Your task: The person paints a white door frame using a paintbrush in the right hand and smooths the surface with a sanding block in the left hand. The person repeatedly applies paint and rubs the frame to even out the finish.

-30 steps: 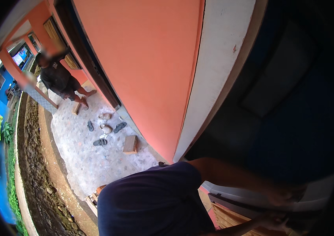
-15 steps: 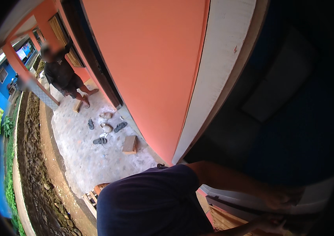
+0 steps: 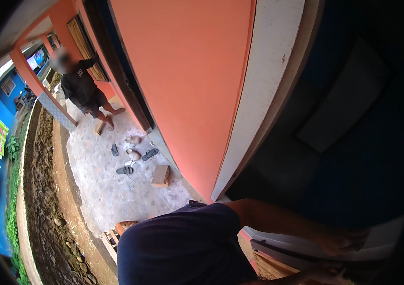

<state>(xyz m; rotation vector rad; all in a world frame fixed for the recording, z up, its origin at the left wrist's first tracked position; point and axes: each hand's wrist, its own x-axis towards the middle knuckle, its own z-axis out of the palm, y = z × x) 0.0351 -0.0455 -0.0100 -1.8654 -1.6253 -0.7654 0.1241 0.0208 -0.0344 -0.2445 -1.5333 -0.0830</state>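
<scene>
My dark-blue sleeve and shoulder fill the lower middle, with both forearms reaching right into shadow. My left hand (image 3: 339, 242), on the upper arm, is closed at a white-and-dark frame (image 3: 375, 237) in the doorway, on something I cannot make out. Just below it, my right hand (image 3: 328, 270) is also closed on something dim at that frame. A yellowish curtain-like cloth (image 3: 271, 266) shows beneath them.
Another person (image 3: 83, 90) in dark clothes stands on the tiled walkway (image 3: 97, 185) at upper left, an arm raised to a curtained window. Sandals (image 3: 149, 153) and a block (image 3: 160, 175) lie by the coral wall (image 3: 178, 71). A muddy drainage channel (image 3: 45, 190) runs along the left.
The view has shifted slightly, so the scene sits further right in the frame. My hands stay at the frame with small shifts. The other person keeps an arm raised at the window.
</scene>
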